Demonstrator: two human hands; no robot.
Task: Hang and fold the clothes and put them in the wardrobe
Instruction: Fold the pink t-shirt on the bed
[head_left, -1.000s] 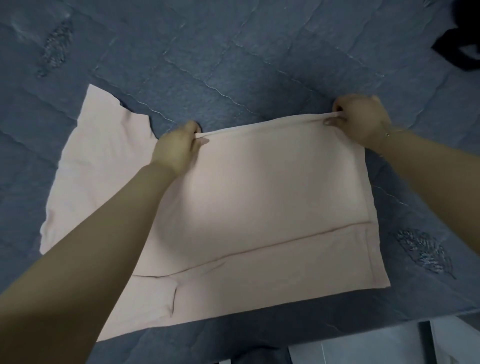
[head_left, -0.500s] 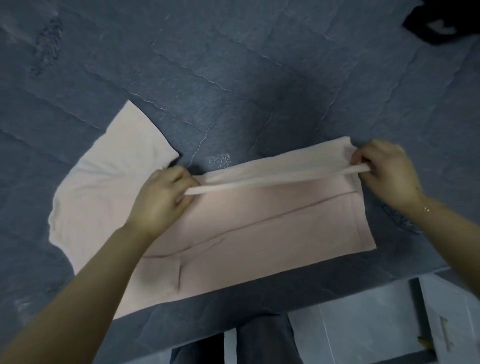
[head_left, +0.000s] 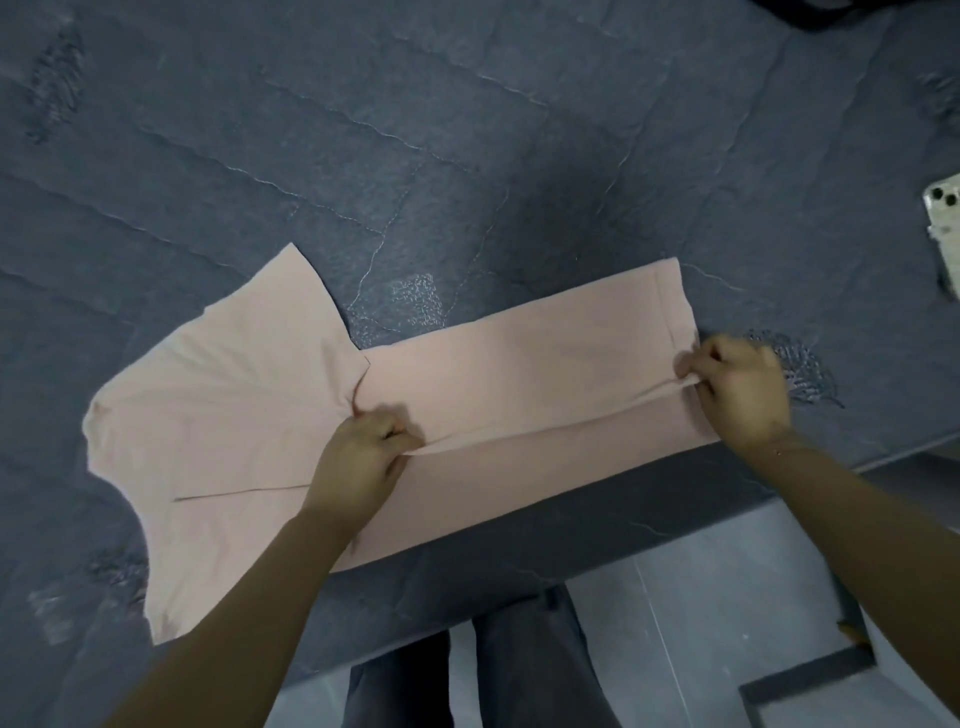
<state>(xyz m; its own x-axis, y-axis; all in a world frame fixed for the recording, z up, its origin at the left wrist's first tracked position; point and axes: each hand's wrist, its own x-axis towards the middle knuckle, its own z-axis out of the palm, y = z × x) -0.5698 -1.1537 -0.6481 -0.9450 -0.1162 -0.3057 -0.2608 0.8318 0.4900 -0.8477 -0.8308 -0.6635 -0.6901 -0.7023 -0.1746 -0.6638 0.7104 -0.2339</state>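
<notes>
A pale pink T-shirt (head_left: 519, 353) lies flat on the blue-grey quilted bed cover (head_left: 363, 156), its body folded lengthwise into a long band and one sleeve spread out to the left. My left hand (head_left: 363, 457) pinches the folded edge near the middle of the shirt. At the hem end on the right, my right hand (head_left: 737, 389) pinches the same folded edge. Both hands sit low on the cloth, close to the bed's front edge.
A phone in a light patterned case (head_left: 943, 218) lies on the cover at the right border. A dark garment (head_left: 821, 13) shows at the top right corner. Below the bed edge are my trouser legs (head_left: 509, 670) and the grey tiled floor (head_left: 675, 623).
Both hands have drawn the far edge of the shirt toward me and laid it over the near part, so the body is now a narrower band. The view has tilted down toward the bed edge.
</notes>
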